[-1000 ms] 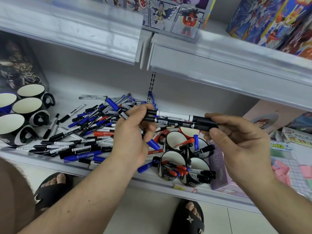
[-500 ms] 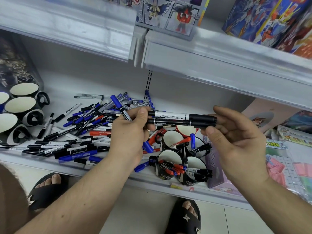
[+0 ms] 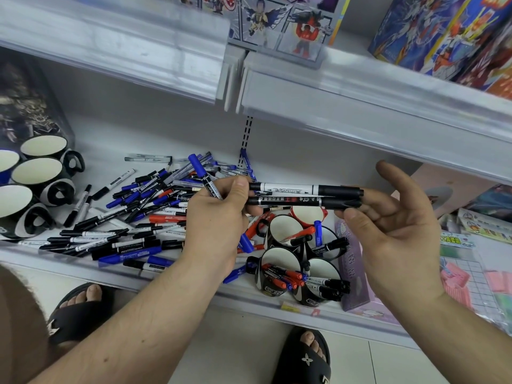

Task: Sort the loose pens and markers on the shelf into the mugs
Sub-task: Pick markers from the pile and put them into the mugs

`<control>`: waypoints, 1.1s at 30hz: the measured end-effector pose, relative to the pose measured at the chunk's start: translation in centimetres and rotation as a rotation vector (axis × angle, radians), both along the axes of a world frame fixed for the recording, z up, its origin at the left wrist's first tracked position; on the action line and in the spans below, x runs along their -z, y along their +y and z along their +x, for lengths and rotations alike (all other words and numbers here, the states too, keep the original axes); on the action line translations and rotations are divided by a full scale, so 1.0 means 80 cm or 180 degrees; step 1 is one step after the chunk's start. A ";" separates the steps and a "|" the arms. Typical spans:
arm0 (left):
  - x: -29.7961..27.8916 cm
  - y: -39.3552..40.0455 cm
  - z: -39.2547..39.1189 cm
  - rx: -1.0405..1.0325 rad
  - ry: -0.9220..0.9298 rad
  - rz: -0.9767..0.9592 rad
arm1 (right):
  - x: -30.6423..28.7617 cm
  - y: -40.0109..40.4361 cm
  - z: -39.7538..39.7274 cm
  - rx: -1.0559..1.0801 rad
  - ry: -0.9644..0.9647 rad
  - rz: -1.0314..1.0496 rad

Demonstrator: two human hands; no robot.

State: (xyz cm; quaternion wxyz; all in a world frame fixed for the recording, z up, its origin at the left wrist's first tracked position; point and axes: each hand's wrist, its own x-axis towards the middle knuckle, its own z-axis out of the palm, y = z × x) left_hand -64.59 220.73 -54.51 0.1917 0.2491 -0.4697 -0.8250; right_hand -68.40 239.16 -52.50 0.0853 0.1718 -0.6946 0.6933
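My left hand (image 3: 219,220) grips two black markers (image 3: 293,195) held level, side by side, plus a blue-capped marker (image 3: 201,173) sticking up and back. Another blue cap (image 3: 246,243) pokes out below the fist. My right hand (image 3: 399,234) has straight, spread fingers, with the markers' right ends resting against them and the thumb just below. A heap of loose black, blue and red pens (image 3: 124,217) lies on the shelf to the left. Under my hands stands a cluster of black mugs (image 3: 279,260) holding red, blue and black markers, with a red mug (image 3: 307,214) behind them.
Several black mugs with white insides (image 3: 36,173) stand at the shelf's left end. An upper shelf edge (image 3: 346,106) hangs low over my hands. A purple box (image 3: 353,275) and packaged stationery (image 3: 468,270) sit to the right. My sandalled feet are on the floor below.
My right hand has let go of the markers' ends and spread its fingers. The left hand keeps the markers at about the same place.
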 end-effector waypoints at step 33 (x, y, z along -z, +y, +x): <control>0.078 0.015 -0.005 0.0624 -0.0897 -0.0450 | 0.071 0.126 -0.089 0.0283 -0.1778 0.1796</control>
